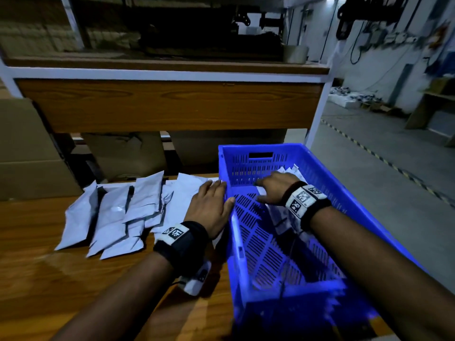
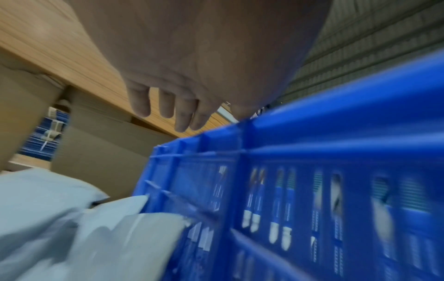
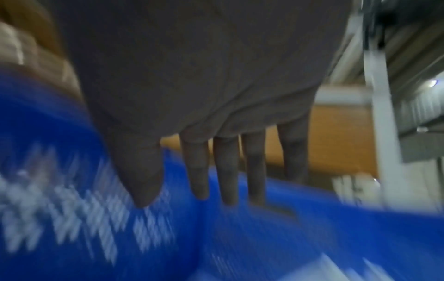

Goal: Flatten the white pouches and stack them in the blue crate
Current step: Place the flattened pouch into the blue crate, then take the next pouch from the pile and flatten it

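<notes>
Several white pouches lie overlapping on the wooden table, left of the blue crate. My left hand hovers flat over the rightmost table pouch, right beside the crate's left wall, fingers straight and empty. My right hand is inside the crate with fingers spread, palm down over the white pouches stacked at the crate's far end. The wrist views are blurred; the left one shows pouches against the crate wall.
The crate sits at the table's right edge, with grey floor beyond. A wooden shelf unit with a white frame stands behind the table. Cardboard boxes stand at the back left. Bare wood lies in front of the pouches.
</notes>
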Demonstrator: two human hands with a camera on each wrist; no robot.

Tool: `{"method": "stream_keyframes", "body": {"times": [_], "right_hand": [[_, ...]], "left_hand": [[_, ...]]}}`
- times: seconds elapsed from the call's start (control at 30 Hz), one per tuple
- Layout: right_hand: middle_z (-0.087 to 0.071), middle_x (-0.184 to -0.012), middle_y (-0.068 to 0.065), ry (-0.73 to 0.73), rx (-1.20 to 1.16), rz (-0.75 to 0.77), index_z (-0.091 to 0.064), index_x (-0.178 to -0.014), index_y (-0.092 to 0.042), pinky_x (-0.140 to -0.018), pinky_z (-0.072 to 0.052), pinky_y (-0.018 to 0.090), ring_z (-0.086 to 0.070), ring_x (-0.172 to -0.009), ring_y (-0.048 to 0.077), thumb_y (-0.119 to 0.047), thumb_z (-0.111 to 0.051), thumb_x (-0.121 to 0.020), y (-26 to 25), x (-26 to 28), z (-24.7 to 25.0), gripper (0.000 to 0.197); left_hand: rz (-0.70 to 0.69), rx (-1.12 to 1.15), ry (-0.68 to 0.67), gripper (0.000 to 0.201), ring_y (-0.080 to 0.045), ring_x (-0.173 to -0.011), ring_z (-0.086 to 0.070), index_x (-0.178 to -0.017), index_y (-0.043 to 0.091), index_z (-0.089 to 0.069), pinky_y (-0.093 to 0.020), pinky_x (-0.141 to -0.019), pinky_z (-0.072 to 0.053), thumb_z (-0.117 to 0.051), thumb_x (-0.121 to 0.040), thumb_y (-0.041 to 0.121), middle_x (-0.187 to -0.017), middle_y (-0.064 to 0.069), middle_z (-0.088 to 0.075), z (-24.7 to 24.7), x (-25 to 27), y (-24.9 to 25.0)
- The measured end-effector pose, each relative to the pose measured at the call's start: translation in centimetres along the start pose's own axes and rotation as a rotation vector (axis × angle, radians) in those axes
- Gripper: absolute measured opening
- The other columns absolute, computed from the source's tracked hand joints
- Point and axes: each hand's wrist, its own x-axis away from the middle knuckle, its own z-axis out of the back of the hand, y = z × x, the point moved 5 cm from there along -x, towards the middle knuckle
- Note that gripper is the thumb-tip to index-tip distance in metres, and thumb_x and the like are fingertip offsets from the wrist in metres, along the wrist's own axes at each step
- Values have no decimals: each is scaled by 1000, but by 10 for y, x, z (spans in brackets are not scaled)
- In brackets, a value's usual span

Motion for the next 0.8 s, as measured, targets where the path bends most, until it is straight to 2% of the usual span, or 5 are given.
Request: {"method": "stream_keyframes", "body": {"times": [0.13, 0.33, 0.53, 0.67, 0.8], "right_hand": [[-56, -137, 3, 92, -33, 27, -38, -145, -35, -85, -46, 38, -54, -122, 27, -56, -47, -94, -57, 41, 66, 56], [-57, -136, 0, 223, -101, 62, -37, -145, -38, -86, -49, 40, -53, -122, 26, -58, -47, -93, -164, 96, 103, 57], [-39, -152, -4, 245, -347, 42, -39, -146, -31, -104, -42, 43, -38, -137, 24, -50, -53, -93, -260, 120, 48, 58], [-19, -161, -3, 146, -398, 1, -31, -149, -31, -104, -42, 42, -28, -142, 27, -46, -53, -94, -319, 129, -7, 61], [-12, -163, -3, 115, -456, 2, -35, -147, -27, -107, -39, 41, -24, -143, 26, -43, -53, -94, -359, 136, -30, 58]], "left_hand": [[-8, 13, 18, 75, -25, -142, -20, -146, 16, -36, -38, -112, -27, -13, -89, 59, -151, -3, -39, 18, 30, -37], [12, 15, 28, 54, -28, -138, -27, -146, 14, -38, -41, -105, -34, -36, -101, 44, -143, -8, -50, 46, 88, -120], [89, -20, -98, 52, -29, -134, -31, -143, 20, -41, -41, -97, -41, -48, -94, 38, -133, -12, -54, 39, 151, -204], [129, -124, -208, 53, -32, -136, -28, -144, 27, -37, -40, -107, -32, -46, -95, 46, -153, -8, -34, 15, 183, -235], [203, -204, -292, 42, -38, -139, -20, -126, 33, -54, -46, -111, -26, -46, -89, 52, -158, -15, -11, -6, 202, -255]]}}
